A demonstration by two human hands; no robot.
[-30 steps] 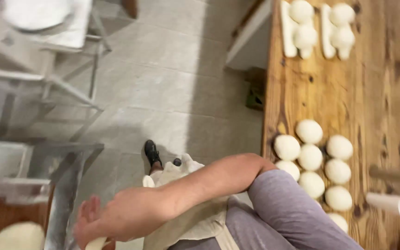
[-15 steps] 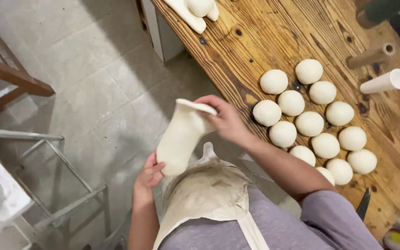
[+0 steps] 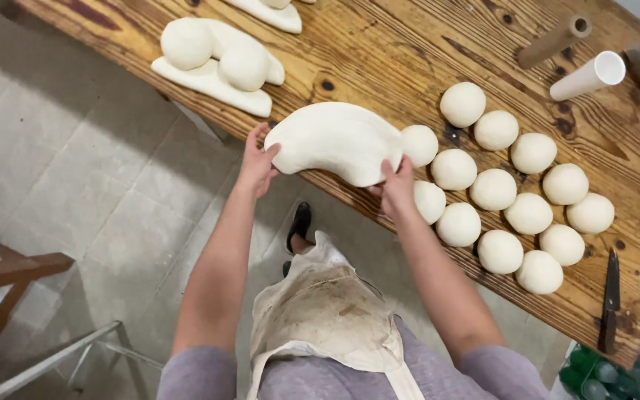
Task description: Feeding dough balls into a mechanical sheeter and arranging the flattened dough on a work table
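Clay slab (image 3: 335,141): you held it hanging upright over the floor; now it lies flat at the table edge (image 3: 350,196).
Hands: your left hand (image 3: 257,164) and right hand (image 3: 395,189) now grip its two ends.

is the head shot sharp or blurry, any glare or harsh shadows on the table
Head view: sharp on the clay slab and balls; soft even light on the table, no glare; faint shadows under the balls; floor dimmer in shade; mild wide-angle tilt.

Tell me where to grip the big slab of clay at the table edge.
Grip the slab of clay at its two narrow ends, from below and outside, where the left hand and right hand hold it. It is long, curved and looks soft, so its middle might sag.
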